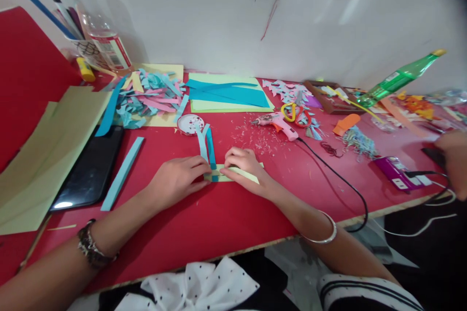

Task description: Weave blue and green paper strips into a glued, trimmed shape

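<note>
In front of me, pale yellow paper strips (251, 175) lie crossed with a darker blue paper strip (210, 148) and a light blue paper strip (202, 142), whose free ends point away from me. My left hand (181, 178) has its fingers closed on the left end of these woven strips. From the other side, my right hand (245, 167) pinches the yellow strips with bent fingers. Exactly how the strips interlace is partly hidden by my fingertips. A loose light blue strip (124, 172) lies left of my left forearm.
Behind my hands are a round lid (189, 124), a pink glue gun (279, 124) with its cord, and scissors (296, 113). A heap of cut paper (153, 95) and a black phone (89, 170) lie left. At right are a purple power box (397, 173) and another person's hand (453, 163).
</note>
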Tool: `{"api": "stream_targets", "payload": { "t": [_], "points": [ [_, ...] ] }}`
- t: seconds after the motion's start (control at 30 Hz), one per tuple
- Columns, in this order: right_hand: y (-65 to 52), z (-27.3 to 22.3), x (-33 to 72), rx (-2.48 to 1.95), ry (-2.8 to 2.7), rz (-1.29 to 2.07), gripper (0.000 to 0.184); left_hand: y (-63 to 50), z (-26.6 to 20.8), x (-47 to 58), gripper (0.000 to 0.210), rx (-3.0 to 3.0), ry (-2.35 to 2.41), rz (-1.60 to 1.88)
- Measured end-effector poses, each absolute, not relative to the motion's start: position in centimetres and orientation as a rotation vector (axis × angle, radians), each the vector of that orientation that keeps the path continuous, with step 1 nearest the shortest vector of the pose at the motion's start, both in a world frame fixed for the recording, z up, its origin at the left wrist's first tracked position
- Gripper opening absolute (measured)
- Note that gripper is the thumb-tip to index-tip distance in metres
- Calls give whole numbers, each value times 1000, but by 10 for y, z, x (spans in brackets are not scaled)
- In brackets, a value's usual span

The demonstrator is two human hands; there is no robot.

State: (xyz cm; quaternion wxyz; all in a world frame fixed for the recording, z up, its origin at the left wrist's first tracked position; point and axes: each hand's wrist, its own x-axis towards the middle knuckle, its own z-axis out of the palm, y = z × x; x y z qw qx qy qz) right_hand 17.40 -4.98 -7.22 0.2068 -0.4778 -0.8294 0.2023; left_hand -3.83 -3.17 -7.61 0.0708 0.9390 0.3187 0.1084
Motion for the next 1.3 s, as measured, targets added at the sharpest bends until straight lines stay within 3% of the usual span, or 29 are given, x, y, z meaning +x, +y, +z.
{"api": "stream_targets", "payload": {
  "t": [0.57, 0.73, 0.77, 0.87, 0.97, 1.07, 1.3],
  "points": [
    [-50, -64, 187, -1519, -2273, 422, 20, -34, -72, -38, 24, 2882, 876, 355],
    [-46, -61, 196, -1554, -2367, 359, 8, -32, -74, -38, 20, 2825, 890, 380],
    [-45, -61, 198, -1571, -2357, 312, 2, -31, -75, -38, 19, 2803, 887, 392],
    [-42, -59, 203, -1624, -2122, 31, 19, -30, -76, -39, 17, 2720, 873, 427],
    [-43, -56, 203, -1546, -1877, -205, 21, -29, -78, -39, 14, 2653, 868, 464],
    [-47, -56, 194, -1335, -2116, -41, 15, -29, -80, -38, 14, 2626, 878, 471],
    [-50, -69, 171, -1090, -2604, 480, 30, -28, -78, -38, 12, 2617, 924, 410]
  ]
}}
